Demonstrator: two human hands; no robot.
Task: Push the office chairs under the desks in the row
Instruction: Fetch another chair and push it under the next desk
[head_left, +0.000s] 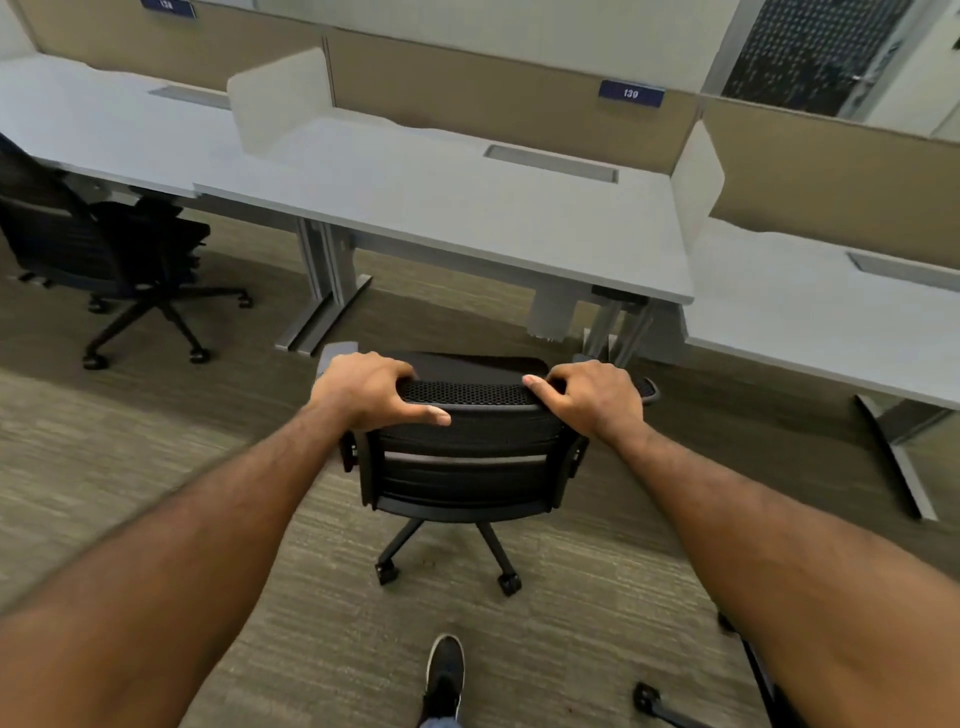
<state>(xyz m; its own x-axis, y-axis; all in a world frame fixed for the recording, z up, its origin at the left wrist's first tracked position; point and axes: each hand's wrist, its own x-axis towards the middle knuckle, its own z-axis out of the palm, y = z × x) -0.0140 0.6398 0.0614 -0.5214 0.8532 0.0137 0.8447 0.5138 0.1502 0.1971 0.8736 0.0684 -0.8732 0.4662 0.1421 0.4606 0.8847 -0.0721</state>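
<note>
With my left hand and right hand both clamped on the backrest top of the office chair at frame centre, short of the desk above it, I judge I must roll it straight forward under.

A dark blue rectangular plate on the tan partition panel reads "139"; a second blue plate is illegible.

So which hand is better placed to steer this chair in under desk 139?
Probably the right hand. Both hands grip the chair backrest's top, left hand too, but the desk opening lies slightly leftward, so right-side pushing turns it in.
</note>
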